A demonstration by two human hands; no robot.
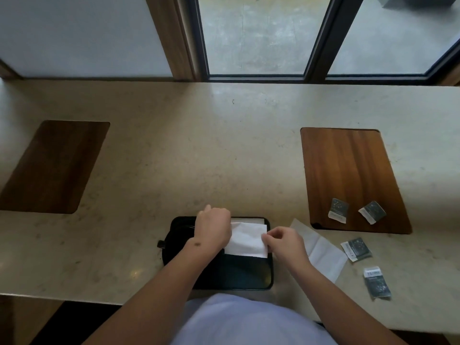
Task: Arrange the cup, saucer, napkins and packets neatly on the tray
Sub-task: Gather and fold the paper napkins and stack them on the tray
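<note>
Both hands, left [214,229] and right [283,241], pinch the white napkin [247,240] between them over the tray [244,275].

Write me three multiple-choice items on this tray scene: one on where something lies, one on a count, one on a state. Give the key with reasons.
1. Where do two of the dark packets lie?
A. On the right wooden board
B. On the tray
C. On the left wooden board

2. How many dark packets show in all?
A. Two
B. Four
C. Six

3. What is the state of the napkin over the tray?
A. Crumpled into a ball
B. Held flat by both hands
C. Lying untouched

Key: 1 A, two packets sit on the right wooden board. 2 B, two more lie on the counter. 3 B, the left hand and right hand hold the napkin over the black tray.
</note>
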